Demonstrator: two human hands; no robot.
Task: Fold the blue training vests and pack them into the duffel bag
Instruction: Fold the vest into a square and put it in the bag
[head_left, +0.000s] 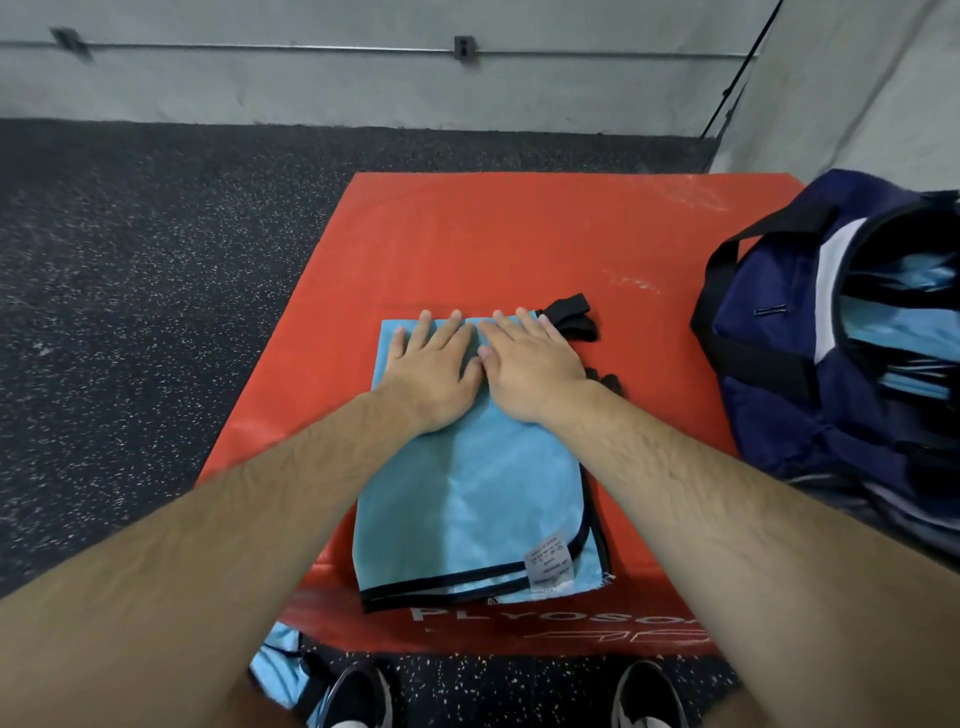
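**Me:** Both hands flat, fingers straight and a little spread. Left hand (431, 371) and right hand (530, 369) lie side by side, thumbs close together, pressing the far end of the folded blue vest (467, 499). The vest lies on the red plyo box (467, 234), long side running toward me.

**Partner:** And the bag?

**Me:** Duffel bag (769, 364) sits to my right at the box's edge, mouth open, with folded vests (898, 327) inside. It is well apart from this one.

**Partner:** What could go wrong?

**Me:** The fabric looks slick. When I lift my palms the layers may spring open; the near edges by the care label (550, 566) sit offset. The black straps (571, 317) poke out far right and could snag the bag's mouth. Another vest (275, 670) lies on the floor by my shoes, easy to tread on.
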